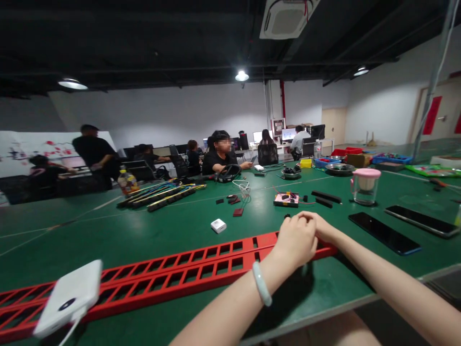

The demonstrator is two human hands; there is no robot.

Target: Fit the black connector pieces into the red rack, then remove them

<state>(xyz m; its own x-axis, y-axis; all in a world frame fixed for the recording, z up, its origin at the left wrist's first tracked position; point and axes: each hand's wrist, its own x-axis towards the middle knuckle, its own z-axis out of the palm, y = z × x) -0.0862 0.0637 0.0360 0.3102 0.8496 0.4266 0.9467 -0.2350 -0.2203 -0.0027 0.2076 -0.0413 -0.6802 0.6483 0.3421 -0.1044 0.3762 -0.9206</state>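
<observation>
I see the green table filling the foreground, with the long red slotted frame lying along its near side. The left hand, fingers curled, meets the right hand over the frame's right end; I can't tell whether either grips anything. A white power bank rests on the frame's left part. Beyond the frame sits a small white block.

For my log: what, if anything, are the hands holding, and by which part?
It cannot be told: the left hand and right hand meet over the red slotted frame near its right end, hiding whatever they may grip.
</observation>
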